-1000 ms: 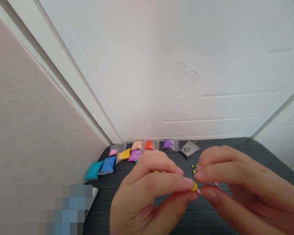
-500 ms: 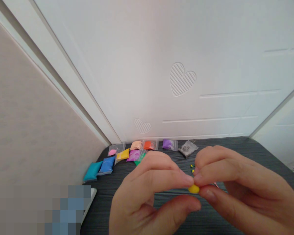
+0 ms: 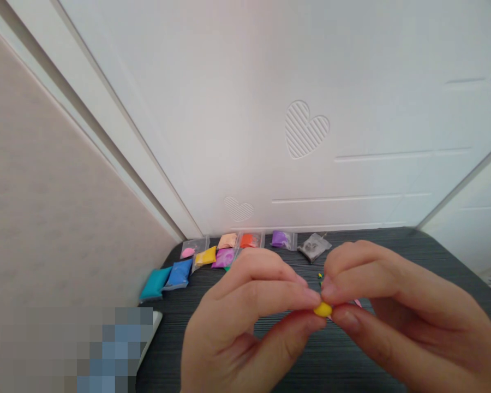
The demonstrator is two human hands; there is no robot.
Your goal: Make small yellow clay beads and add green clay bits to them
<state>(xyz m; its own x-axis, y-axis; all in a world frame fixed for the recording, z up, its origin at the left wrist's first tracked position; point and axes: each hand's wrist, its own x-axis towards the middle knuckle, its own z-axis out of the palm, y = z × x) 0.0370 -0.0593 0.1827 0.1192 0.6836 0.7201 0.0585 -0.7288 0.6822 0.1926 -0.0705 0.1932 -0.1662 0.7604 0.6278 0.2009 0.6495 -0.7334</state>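
Note:
A small rounded lump of yellow clay [image 3: 323,310] is pinched between the fingertips of both hands above the dark table. My left hand [image 3: 256,322] holds its left side between thumb and forefinger. On the other side, the thumb and forefinger of my right hand [image 3: 401,311] grip it too. Behind the fingers, tiny green and yellow bits [image 3: 320,276] lie on the table, partly covered by my right hand. Some pink piece [image 3: 357,302] shows beneath the right hand; its shape is mostly hidden.
Along the back of the dark table [image 3: 213,305] lie clay packets: teal [image 3: 155,284], blue [image 3: 179,274], yellow [image 3: 205,256], magenta [image 3: 223,257], orange [image 3: 249,240], purple [image 3: 281,239] and a grey-black bag [image 3: 314,247]. A white panel [image 3: 229,109] rises behind. Something blurred out sits at lower left.
My left thumb has risen to close on the yellow clay, which it stood apart from before. The view has shifted slightly.

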